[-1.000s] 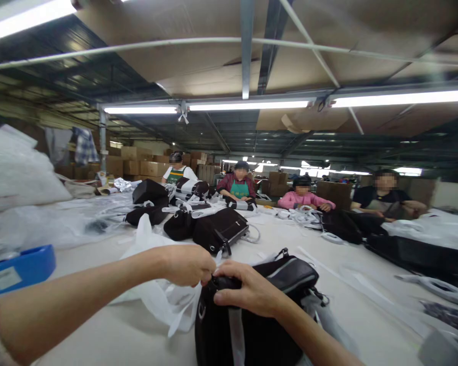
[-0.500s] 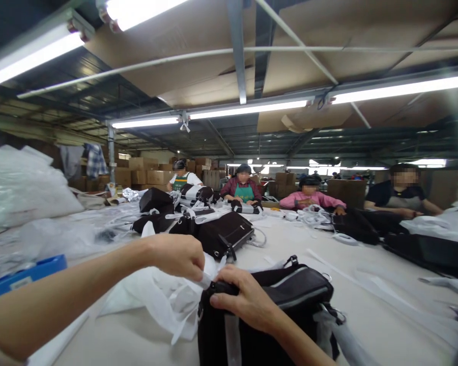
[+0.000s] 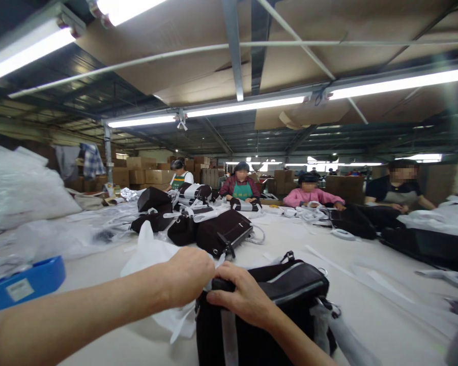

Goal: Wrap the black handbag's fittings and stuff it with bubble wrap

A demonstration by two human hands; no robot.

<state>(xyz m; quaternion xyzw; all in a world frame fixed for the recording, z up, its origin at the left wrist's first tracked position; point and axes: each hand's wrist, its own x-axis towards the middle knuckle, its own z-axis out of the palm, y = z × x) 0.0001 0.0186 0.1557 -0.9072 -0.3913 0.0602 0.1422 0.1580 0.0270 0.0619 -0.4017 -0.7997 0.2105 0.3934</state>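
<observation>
A black bag (image 3: pixel 297 284) with grey zip trim and metal rings stands on the table in front of me. My right hand (image 3: pixel 244 295) grips its upper left corner, thumb on the near side and fingers over the top. At that same corner my left hand (image 3: pixel 193 274) is closed, its fingertips turned away from view; what they pinch is hidden. White wrapping sheet (image 3: pixel 175 317) lies crumpled behind and below my left hand. A pale strip (image 3: pixel 229 335) hangs down the bag's front, and translucent wrap (image 3: pixel 338 325) covers a strap at its right side.
Several black bags (image 3: pixel 225 229) lie farther back on the white table (image 3: pixel 290 244). A blue bin (image 3: pixel 41 279) is at the left, near a heap of clear plastic bags (image 3: pixel 23 188). White strips (image 3: pixel 389 290) lie at the right. Several co-workers sit across the table.
My left hand has moved slightly right and turned over, its fingers now hidden from view. My right hand keeps its hold on the bag's corner. The view has shifted slightly.
</observation>
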